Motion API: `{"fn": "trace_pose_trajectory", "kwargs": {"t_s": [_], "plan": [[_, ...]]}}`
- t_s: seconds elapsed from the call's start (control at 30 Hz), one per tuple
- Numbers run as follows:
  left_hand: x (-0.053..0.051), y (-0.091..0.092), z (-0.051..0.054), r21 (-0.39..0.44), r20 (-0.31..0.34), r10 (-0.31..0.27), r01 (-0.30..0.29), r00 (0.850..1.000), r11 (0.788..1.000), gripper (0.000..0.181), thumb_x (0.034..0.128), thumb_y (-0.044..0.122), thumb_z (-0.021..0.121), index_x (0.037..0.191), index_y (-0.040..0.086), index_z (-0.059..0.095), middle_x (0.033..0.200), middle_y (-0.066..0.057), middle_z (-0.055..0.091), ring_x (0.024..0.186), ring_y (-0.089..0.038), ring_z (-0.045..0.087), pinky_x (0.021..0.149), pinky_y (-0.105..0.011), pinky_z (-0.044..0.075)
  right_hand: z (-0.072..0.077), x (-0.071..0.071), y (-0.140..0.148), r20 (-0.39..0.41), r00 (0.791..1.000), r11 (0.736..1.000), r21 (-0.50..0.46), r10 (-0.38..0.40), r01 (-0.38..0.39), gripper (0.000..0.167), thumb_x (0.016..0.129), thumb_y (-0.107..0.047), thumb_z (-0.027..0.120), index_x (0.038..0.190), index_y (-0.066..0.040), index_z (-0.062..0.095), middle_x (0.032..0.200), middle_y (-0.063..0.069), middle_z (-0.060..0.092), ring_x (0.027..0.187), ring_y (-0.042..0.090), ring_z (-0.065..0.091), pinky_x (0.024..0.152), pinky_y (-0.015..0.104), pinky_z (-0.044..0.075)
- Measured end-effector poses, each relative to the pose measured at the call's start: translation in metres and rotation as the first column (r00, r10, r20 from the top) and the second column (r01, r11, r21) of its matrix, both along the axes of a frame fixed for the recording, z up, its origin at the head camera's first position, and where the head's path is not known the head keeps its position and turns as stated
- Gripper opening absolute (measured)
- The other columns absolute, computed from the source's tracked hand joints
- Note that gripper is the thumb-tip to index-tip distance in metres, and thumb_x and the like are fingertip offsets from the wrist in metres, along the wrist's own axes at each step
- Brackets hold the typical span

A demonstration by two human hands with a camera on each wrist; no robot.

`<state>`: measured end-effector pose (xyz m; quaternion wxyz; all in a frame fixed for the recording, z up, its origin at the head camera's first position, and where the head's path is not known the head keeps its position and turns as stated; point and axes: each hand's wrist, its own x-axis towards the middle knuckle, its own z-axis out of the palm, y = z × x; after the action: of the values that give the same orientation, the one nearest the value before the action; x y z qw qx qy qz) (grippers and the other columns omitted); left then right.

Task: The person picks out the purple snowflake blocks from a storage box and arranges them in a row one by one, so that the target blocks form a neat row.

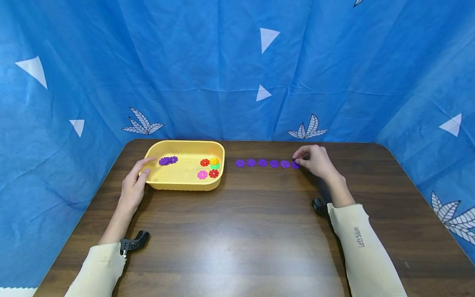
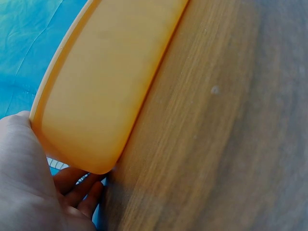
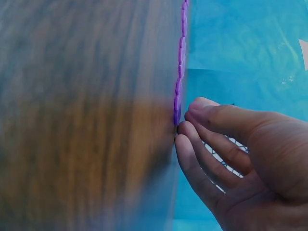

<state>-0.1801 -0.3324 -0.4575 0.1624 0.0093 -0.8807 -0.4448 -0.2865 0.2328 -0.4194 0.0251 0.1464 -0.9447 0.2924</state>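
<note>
**Disc row: end disc at risk from fingertips, tray at risk of a tug**

Right hand [image 1: 315, 161] was at the far right end of the row of purple discs [image 1: 262, 163]: six, flat on the table [image 1: 230, 231], right of the yellow tray [image 1: 185, 187]. Its thumb and fingers were bent, tips close together at the end disc [image 1: 295, 165]; couldn't tell if they pinched it or only touched.

Main risk, my read: a sideways drag on letting go would skew the end disc or knock it into its neighbour. Cause: thin, light pieces, small gaps, smooth-looking top.

Left hand [image 1: 132, 187] gripped the tray's left end, thumb over the rim, some fingers outside the wall. A pull there could slide the tray or shift its contents. Pushed right, it could hit the row's near end.

In tray: purple pile [image 1: 165, 161] at the left, overlapping, so two could come up together. Right end had two red discs, a pink disc [image 1: 202, 175], and a yellow-orange disc [image 1: 214, 161] lapping a green one.

Obstacles: tray's right wall stood between pile and row; right fingers partly hid the end disc. Blue cloth [image 1: 237, 111] hung behind the table.
</note>
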Motion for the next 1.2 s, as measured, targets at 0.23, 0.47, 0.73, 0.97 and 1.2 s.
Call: {"fn": "trace_pose_trajectory", "kwargs": {"t_s": [0.23, 0.47, 0.73, 0.97, 1.2], "plan": [[0.0, -0.001, 0.0, -0.004, -0.003, 0.001, -0.001, 1.0, 1.0, 0.04, 0.113, 0.028, 0.044, 0.15, 0.023, 0.058, 0.154, -0.011, 0.057, 0.145, -0.034, 0.047, 0.118, -0.032, 0.035, 0.003, -0.001, -0.006, -0.051, 0.999, 1.0, -0.02, 0.006, -0.007, 0.006, 0.096, -0.007, 0.076, 0.101, -0.005, 0.079, 0.1, 0.014, 0.079, 0.096, 0.032, 0.074, 0.087, 0.047, 0.056], [-0.001, -0.002, 0.003, 0.001, -0.006, -0.013, 0.013, 1.0, 1.0, 0.04, 0.1131, 0.027, 0.044, 0.15, 0.022, 0.058, 0.157, -0.012, 0.054, 0.147, -0.036, 0.045, 0.122, -0.049, 0.034, 0.012, 0.001, -0.022, -0.126, 0.991, 0.997, -0.063, 0.034, -0.042, 0.008, 0.098, -0.01, 0.075, 0.101, -0.004, 0.078, 0.099, 0.014, 0.079, 0.094, 0.031, 0.074, 0.088, 0.052, 0.06], [-0.003, 0.0, 0.001, 0.001, -0.001, -0.013, 0.013, 1.0, 1.0, 0.039, 0.1133, 0.025, 0.045, 0.15, 0.02, 0.058, 0.155, -0.013, 0.055, 0.145, -0.035, 0.046, 0.12, -0.056, 0.035, 0.019, 0.0, -0.052, -0.134, 0.988, 0.994, -0.075, 0.074, -0.084, 0.011, 0.099, -0.011, 0.073, 0.104, -0.003, 0.078, 0.1, 0.013, 0.079, 0.092, 0.03, 0.075, 0.085, 0.05, 0.061], [-0.004, 0.002, 0.002, 0.002, -0.004, -0.015, 0.015, 1.0, 1.0, 0.039, 0.1128, 0.024, 0.045, 0.149, 0.021, 0.058, 0.156, -0.014, 0.055, 0.145, -0.036, 0.046, 0.118, -0.059, 0.036, 0.025, -0.002, -0.107, -0.157, 0.979, 0.98, -0.134, 0.129, -0.15, 0.013, 0.1, -0.01, 0.072, 0.109, -0.004, 0.078, 0.103, 0.011, 0.079, 0.094, 0.028, 0.074, 0.087, 0.047, 0.061], [0.0, 0.0, 0.002, 0.008, 0.001, -0.003, 0.003, 1.0, 1.0, 0.039, 0.1127, 0.023, 0.045, 0.15, 0.02, 0.058, 0.156, -0.014, 0.055, 0.147, -0.036, 0.046, 0.12, -0.056, 0.035, 0.035, -0.003, -0.179, -0.174, 0.959, 0.955, -0.155, 0.225, -0.253, 0.016, 0.1, -0.011, 0.072, 0.113, -0.002, 0.077, 0.107, 0.009, 0.078, 0.098, 0.023, 0.073, 0.091, 0.042, 0.059]]}}
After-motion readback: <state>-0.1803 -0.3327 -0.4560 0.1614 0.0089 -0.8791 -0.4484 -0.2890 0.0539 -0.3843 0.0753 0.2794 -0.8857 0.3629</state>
